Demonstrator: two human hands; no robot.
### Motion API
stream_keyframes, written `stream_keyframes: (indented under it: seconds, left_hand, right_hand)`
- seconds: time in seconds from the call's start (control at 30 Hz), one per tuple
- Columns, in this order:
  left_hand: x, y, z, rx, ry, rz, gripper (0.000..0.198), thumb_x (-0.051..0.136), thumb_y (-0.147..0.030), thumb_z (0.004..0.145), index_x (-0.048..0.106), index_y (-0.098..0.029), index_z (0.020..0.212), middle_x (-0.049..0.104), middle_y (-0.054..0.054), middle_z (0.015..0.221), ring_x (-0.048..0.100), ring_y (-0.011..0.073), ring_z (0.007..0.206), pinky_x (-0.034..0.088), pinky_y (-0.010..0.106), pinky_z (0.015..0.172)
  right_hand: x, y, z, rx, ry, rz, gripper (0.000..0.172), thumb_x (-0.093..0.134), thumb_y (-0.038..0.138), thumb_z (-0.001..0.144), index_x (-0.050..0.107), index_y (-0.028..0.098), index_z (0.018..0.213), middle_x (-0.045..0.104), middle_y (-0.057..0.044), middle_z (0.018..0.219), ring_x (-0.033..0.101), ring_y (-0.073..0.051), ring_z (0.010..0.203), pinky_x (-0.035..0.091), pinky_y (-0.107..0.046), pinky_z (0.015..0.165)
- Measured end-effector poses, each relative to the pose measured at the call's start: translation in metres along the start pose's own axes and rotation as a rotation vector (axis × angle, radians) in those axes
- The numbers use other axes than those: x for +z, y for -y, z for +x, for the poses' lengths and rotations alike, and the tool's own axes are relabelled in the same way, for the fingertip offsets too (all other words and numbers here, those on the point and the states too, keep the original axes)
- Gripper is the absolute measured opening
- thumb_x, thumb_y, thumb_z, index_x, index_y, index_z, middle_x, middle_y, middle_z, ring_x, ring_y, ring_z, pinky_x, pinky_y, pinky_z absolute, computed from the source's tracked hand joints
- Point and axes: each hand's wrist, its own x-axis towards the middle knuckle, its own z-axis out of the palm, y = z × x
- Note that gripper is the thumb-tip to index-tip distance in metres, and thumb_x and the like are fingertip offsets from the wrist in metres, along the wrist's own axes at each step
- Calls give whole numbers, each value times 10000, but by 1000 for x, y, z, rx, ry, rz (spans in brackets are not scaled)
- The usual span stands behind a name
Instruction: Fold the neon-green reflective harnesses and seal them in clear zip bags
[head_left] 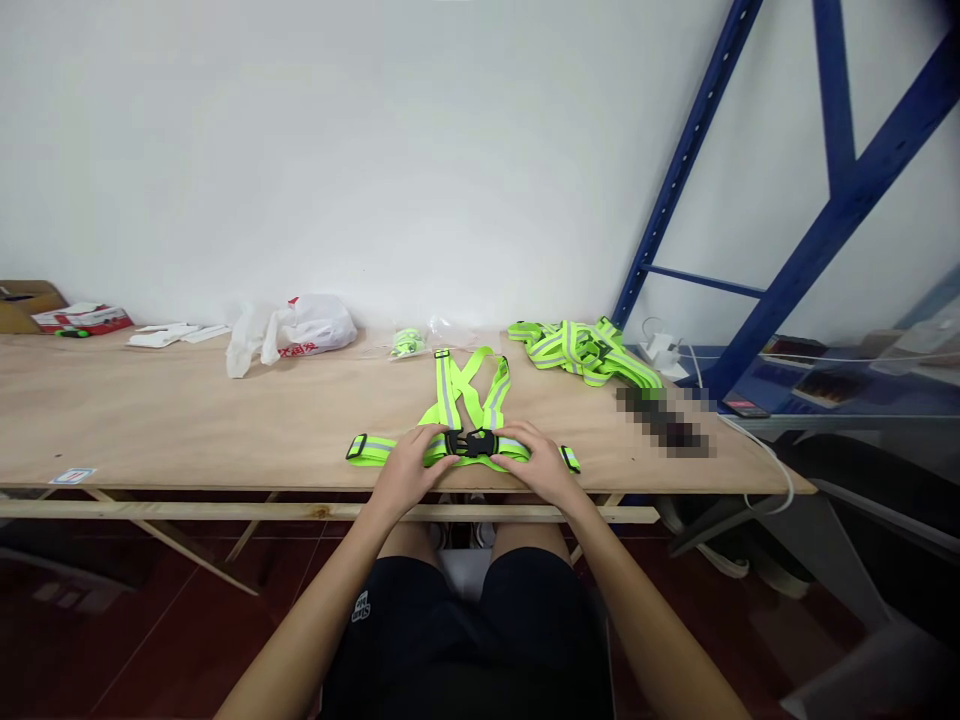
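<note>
A neon-yellow reflective harness (448,392) with grey stripes lies on the table in front of me, its shoulder straps crossing toward the back. At its front is a black side-release buckle (472,443), whose two halves meet between my hands; whether they are fully latched I cannot tell. My left hand (411,465) grips the waist strap at the buckle's left end, thumb below and fingers above. Around the strap at the right end closes my right hand (534,462) in the same way. Black strap adjusters (570,459) show at the outer sides.
Tangled reflective straps (585,350) lie at the back right, near a white power adapter (661,350) with a cable. A clear bag with a green bundle (407,343), a white plastic bag (319,325), papers (176,334) and boxes (30,305) line the wall. A blue metal frame (690,150) stands right.
</note>
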Motion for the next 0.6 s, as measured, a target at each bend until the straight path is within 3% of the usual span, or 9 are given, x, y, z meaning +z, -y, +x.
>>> stream_keyframes:
  seconds: [0.6]
  left_hand:
    - [2,-2,2,20,66,111,394,704,-411,881,584,-234,1211,685,84,1150,656,288,1069,516,399,899]
  right_hand:
    - [5,0,-1,-70,18,-93,285,726,353,840,731,241,1101,701,-87,1119,665,-265,1039,530,-403,921]
